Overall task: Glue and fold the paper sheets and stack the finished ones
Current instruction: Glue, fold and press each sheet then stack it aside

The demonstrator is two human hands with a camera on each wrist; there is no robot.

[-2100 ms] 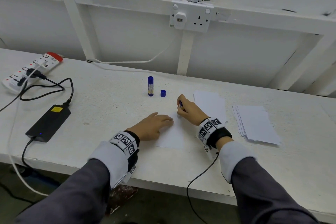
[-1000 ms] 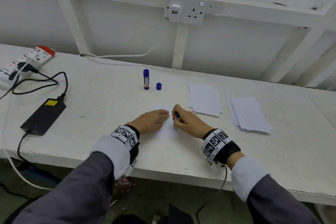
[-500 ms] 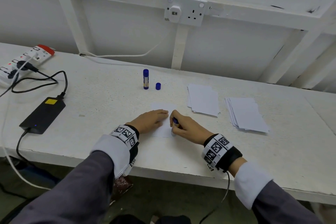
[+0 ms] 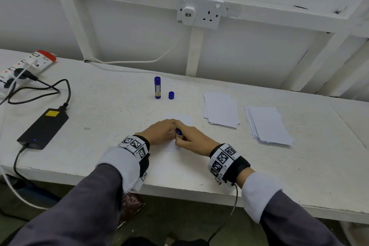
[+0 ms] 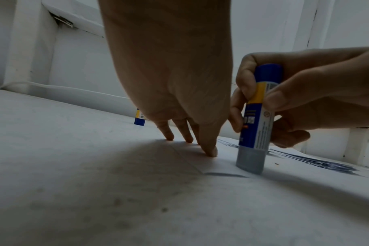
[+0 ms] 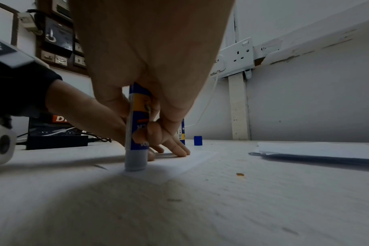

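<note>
Toward the left edge of the white table (image 4: 99, 110) I see a flat black power adapter (image 4: 44, 128) with a yellow label. Its black cable (image 4: 60, 91) loops back to a white, red-ended power strip (image 4: 26, 66) at the far left corner. A white double wall socket (image 4: 199, 13) hangs on the wall above the far edge.

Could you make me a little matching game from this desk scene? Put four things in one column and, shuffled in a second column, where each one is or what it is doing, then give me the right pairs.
Things:
1. glue stick in use
2. spare glue stick
3. loose blue cap
4. left hand

States:
A. lies by itself on the table, just right of a standing stick
B. stands capped and untouched, further back on the table
C. fingertips press the sheet of paper flat
D. gripped upright in the right hand, tip down on the paper

Pairs: 1-D, 2-B, 3-A, 4-C
</note>
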